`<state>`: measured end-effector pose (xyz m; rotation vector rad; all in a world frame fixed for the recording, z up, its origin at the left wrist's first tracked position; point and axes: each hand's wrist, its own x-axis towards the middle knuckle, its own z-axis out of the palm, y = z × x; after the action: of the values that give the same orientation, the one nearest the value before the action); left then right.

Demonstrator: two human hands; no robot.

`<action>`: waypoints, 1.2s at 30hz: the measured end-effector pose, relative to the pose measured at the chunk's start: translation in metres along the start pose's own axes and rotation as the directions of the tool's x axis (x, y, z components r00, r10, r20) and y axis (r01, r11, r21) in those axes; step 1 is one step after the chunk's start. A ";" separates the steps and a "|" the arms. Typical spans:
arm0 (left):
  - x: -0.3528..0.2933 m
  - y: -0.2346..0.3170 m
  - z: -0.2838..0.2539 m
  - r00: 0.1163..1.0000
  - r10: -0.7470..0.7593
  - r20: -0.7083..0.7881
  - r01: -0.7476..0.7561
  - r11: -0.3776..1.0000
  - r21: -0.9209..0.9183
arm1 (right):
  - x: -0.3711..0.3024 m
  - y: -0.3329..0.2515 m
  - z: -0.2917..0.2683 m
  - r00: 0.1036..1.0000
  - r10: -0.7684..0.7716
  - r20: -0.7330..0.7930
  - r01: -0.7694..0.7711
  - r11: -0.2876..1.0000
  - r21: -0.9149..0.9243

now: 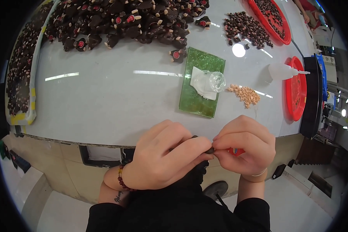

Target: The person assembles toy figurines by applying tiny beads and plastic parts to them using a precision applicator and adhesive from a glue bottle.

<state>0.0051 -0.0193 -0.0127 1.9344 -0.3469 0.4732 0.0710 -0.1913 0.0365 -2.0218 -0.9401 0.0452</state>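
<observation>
My left hand (166, 154) is closed around a small dark brown piece (210, 150), whose end shows at the fingertips; the rest is hidden by the fingers. Thumb and forefinger of my right hand (245, 147) are pinched together against that end. What they pinch is too small to make out. A red bit with a coloured mark (236, 151) shows in the curl of the right hand. Both hands are over the table's near edge. Beyond them lies a green glass-like slab (193, 101), carrying a folded white tissue (199, 83) and a small clear cup (217, 82).
Tan pellets (246, 96) lie right of the slab. A white squeeze bottle (281, 72) rests by a red tray (296, 98). Dark beads (245, 29) lie near another red tray (285, 36). Dark brown figures (131, 23) are heaped at the back; a full tray (17, 92) stands left.
</observation>
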 end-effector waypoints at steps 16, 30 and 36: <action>-0.002 -0.002 -0.016 0.921 -0.375 0.108 0.350 0.671 -0.653 | 0.019 0.045 0.004 0.956 0.182 -0.231 -0.191 0.981 -0.017; -0.004 -0.002 -0.014 0.860 -0.461 0.220 0.406 0.356 -0.842 | 0.015 0.022 0.000 0.961 -0.090 -0.260 0.059 0.990 -0.125; -0.005 0.000 -0.017 0.854 -0.398 0.336 0.504 0.471 -0.724 | -0.001 -0.007 0.004 0.946 -0.313 -0.087 0.300 0.944 -0.136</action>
<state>-0.0018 -0.0035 -0.0091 1.0702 -0.0638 -0.1749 0.0645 -0.1873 0.0390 -1.9421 -1.2022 -0.2956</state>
